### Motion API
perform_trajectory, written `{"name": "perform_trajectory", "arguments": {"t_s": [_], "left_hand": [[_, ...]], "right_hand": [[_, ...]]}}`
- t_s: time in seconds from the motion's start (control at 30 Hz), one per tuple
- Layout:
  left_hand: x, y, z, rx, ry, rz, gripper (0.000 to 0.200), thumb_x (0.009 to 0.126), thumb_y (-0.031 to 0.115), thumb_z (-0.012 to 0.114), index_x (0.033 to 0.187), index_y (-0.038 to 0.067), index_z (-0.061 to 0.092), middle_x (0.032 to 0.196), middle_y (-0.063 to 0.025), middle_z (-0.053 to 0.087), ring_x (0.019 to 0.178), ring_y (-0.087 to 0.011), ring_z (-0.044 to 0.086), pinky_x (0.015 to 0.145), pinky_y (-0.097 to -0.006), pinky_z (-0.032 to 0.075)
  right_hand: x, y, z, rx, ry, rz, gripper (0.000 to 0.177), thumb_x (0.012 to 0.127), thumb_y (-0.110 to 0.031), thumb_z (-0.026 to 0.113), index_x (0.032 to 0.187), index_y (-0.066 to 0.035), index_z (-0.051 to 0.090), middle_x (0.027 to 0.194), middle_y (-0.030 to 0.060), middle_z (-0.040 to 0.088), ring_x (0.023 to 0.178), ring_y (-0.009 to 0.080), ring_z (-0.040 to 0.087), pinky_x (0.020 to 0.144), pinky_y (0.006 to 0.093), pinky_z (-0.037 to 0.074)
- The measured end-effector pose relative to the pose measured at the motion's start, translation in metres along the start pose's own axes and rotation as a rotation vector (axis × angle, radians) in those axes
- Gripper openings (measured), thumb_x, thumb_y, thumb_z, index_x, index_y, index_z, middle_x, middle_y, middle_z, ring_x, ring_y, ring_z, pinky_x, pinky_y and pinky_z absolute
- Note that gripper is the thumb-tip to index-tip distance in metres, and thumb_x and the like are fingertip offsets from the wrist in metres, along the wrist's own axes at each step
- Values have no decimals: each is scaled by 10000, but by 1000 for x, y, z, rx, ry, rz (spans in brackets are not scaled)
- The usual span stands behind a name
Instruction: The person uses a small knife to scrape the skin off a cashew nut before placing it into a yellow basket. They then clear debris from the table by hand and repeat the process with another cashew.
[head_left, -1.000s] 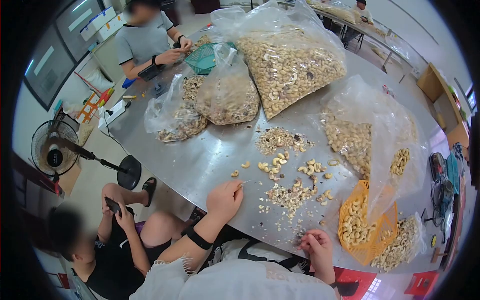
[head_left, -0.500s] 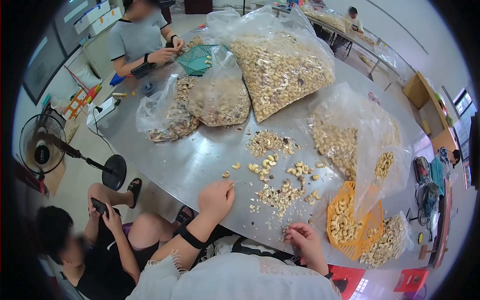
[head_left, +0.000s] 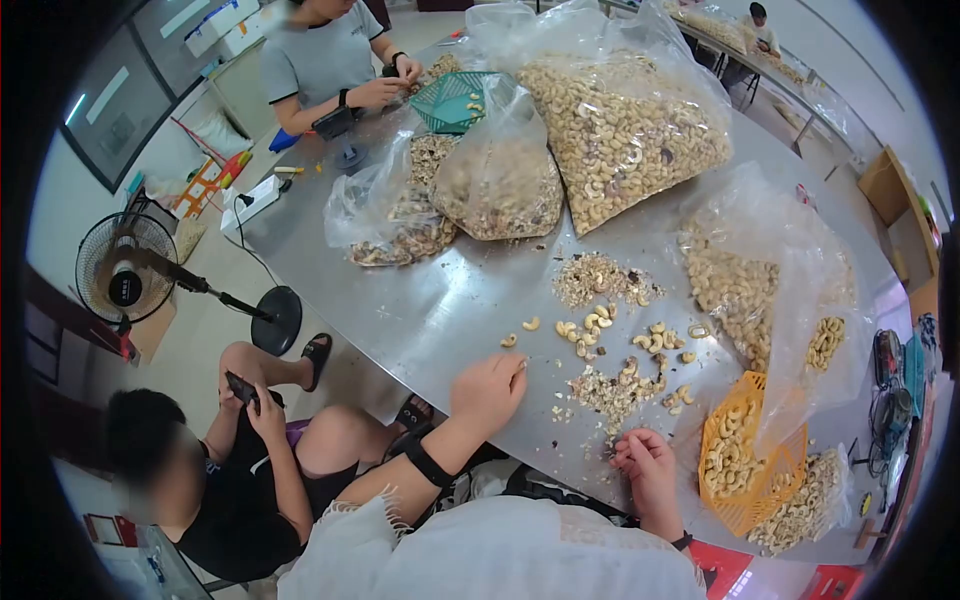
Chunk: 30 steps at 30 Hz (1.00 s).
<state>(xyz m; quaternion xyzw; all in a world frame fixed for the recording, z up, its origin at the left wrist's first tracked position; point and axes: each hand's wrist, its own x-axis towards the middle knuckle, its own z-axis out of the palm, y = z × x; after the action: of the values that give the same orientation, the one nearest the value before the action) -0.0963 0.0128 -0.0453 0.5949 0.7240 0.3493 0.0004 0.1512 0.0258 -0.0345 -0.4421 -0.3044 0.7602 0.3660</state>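
My left hand rests on the metal table near its edge, fingers curled in and thumb pressed against them; whatever they may pinch is too small to name. My right hand is at the near edge, its thumb and fingertips pinched together beside crumbs, and its contents cannot be made out. Between and beyond the hands lie a pile of cashew bits, loose whole cashews and a heap of broken pieces. To the right of my right hand stands an orange plastic basket holding cashews.
Clear bags of cashews stand at the back: a large bag, a smaller bag and one on the right. A co-worker works by a green basket. A seated person holds a phone beside a fan.
The camera view has turned, so the whole scene sits further right in the picture. Both hands keep nearly the same places over the table, still with fingers drawn together.
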Motion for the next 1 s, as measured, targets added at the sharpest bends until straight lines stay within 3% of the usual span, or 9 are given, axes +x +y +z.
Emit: {"name": "perform_trajectory", "arguments": {"t_s": [0.27, 1.0], "left_hand": [[2, 2, 0, 10, -61, -21, 113, 702, 124, 542, 812, 100, 554, 679, -63, 556, 591, -243, 542, 514, -338, 433], [0, 1, -5, -42, 63, -93, 118, 700, 127, 551, 805, 79, 578, 686, -92, 566, 611, -259, 544, 537, -337, 426]], "right_hand": [[2, 1, -4, -113, 1, 20, 134, 805, -87, 513, 905, 1, 514, 772, 80, 567, 638, 135, 556, 609, 246, 464], [0, 6, -13, -48, -101, -34, 122, 812, -57, 495, 917, 4, 500, 790, 81, 554, 666, 141, 545, 642, 285, 476]]}}
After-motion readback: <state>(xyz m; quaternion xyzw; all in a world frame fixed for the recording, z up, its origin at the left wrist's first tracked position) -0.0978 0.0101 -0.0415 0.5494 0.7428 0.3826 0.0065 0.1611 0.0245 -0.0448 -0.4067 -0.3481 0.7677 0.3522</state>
